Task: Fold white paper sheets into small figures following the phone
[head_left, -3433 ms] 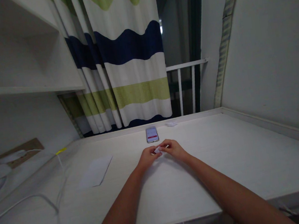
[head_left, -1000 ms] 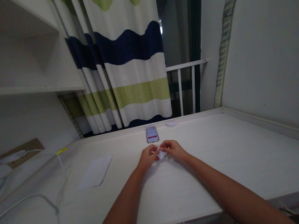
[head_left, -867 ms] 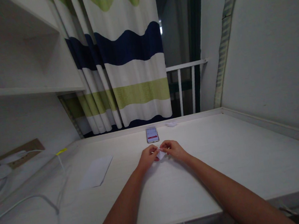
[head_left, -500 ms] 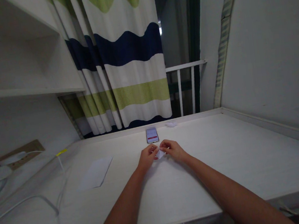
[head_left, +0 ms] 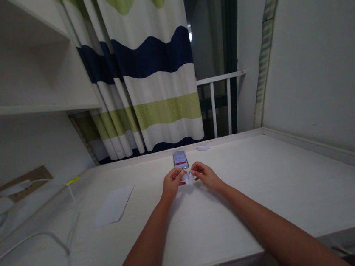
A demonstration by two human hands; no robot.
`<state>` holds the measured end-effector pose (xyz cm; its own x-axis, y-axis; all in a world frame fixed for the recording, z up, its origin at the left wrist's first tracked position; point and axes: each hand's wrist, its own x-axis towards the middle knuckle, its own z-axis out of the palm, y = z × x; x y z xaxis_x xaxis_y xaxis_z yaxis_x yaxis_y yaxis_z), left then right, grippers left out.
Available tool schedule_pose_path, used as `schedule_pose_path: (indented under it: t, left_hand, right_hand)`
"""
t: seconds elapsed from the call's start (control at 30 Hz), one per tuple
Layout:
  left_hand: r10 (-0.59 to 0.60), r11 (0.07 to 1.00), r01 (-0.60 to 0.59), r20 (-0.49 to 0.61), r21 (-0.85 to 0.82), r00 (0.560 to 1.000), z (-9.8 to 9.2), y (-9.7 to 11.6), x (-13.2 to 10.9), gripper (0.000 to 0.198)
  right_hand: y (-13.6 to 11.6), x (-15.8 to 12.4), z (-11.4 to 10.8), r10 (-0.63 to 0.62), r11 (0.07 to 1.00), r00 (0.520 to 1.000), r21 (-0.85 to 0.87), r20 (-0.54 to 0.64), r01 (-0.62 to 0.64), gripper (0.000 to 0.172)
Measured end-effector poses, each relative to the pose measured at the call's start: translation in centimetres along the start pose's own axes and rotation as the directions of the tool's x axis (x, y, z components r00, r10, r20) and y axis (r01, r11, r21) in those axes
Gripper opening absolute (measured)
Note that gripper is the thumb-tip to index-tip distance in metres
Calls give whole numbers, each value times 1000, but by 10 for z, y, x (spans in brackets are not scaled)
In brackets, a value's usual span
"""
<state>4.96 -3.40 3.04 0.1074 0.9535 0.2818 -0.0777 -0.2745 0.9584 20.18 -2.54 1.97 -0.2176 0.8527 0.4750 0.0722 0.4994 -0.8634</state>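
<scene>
Pinched the paper [head_left: 187, 179] in the left hand [head_left: 171, 182], probably for steadying it, with the right hand [head_left: 206, 176] curled at its other edge, too unclear to tell if gripping, and had the phone [head_left: 180, 159] just beyond both hands, face up, perhaps for easy looking.

Green, white and navy bands, some wavy-edged, stripe the curtain [head_left: 159, 84], while the table [head_left: 222, 221] is faintly streaked white, the folded paper [head_left: 188, 178] and the sheet [head_left: 116, 203] plain white, the phone screen [head_left: 179, 157] pale lilac with a red bar [head_left: 181, 163], and the tag [head_left: 72, 180] yellow.
</scene>
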Motion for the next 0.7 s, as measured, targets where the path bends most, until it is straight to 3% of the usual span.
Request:
schedule_pose_path:
  t: [0.3, 0.7]
  left_hand:
    - [-87, 979, 66, -103, -191, 991, -5, 0, 3, 29]
    - [-75, 895, 12, -125, -447, 989, -2, 0, 5, 23]
  right_hand:
    - [2, 0, 0, 10, 993, 995, 120, -97, 2, 20]
    - [8, 4, 3, 2, 970, 990, 242, -138, 32, 24]
